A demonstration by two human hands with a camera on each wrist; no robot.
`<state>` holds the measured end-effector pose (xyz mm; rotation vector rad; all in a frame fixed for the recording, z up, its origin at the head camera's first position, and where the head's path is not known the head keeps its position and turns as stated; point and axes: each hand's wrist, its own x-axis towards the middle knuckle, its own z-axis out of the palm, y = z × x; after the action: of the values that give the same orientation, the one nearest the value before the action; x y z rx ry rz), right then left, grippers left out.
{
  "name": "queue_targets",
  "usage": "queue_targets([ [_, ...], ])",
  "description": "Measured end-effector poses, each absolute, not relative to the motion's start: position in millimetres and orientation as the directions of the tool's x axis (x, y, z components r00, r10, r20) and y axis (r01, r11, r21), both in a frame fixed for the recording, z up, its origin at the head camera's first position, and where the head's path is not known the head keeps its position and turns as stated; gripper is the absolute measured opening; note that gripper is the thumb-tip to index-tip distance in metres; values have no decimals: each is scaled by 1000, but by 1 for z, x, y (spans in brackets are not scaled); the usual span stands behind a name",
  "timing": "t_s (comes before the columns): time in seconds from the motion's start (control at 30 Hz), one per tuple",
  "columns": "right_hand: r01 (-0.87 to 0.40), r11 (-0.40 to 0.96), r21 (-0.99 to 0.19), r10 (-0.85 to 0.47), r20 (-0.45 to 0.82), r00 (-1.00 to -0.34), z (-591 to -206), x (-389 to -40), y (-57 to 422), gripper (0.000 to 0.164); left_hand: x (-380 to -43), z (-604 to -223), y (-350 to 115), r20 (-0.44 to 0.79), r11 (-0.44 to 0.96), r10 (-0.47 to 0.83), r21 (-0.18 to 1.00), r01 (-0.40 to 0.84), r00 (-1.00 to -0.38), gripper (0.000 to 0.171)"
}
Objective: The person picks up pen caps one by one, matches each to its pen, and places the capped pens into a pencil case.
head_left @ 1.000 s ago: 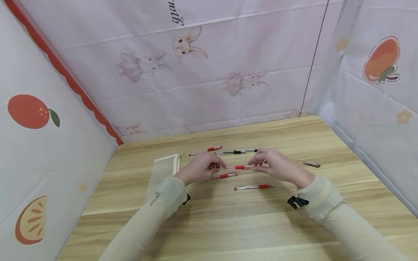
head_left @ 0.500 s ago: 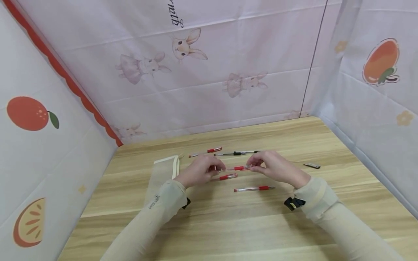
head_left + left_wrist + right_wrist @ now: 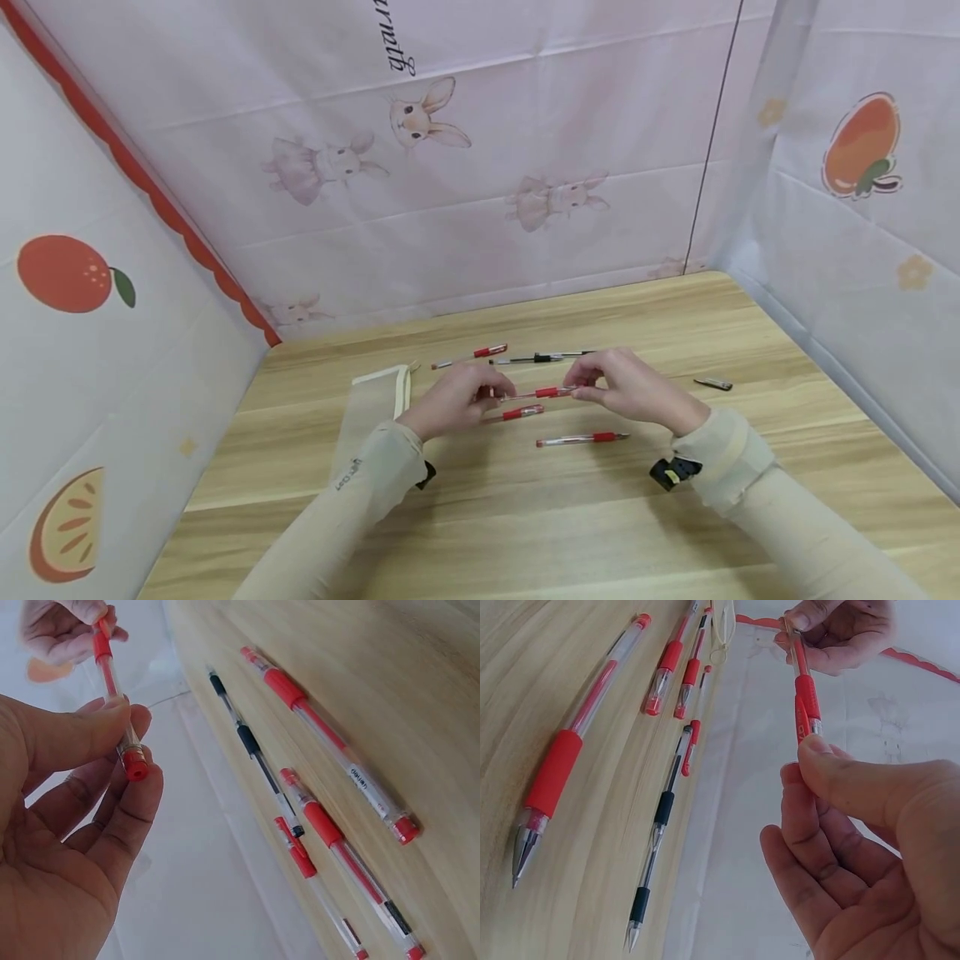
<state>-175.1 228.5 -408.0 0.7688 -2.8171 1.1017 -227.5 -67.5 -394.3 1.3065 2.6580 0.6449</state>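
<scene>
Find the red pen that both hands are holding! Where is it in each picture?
Head: the red pen is between the left hand and right hand, a little below and right of the middle.
Left wrist: the red pen is at the upper left.
Right wrist: the red pen is near the top, right of the middle.
Shared landmark: the black pens, above it in the head view, right of it in left wrist, left of it in right wrist.

From above, farther back, the head view faced the grip; close beside it, the wrist views faced opposite ways, sharing the held pen (image 3: 109,679), left hand (image 3: 453,402) and right hand (image 3: 633,390).
</scene>
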Motion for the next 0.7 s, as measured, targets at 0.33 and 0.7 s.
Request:
queue_targets([
  [0.33,-472,625,-621,-440,220,-871,-409,-171,227,10,-225,-390,-70,82,520,788,442,731,-610,32],
  [0.7,-528,598,-603,-460,281,-842,-410,-172,224,10,-227,-389,-72,58,534,768,491,688,-638,32],
])
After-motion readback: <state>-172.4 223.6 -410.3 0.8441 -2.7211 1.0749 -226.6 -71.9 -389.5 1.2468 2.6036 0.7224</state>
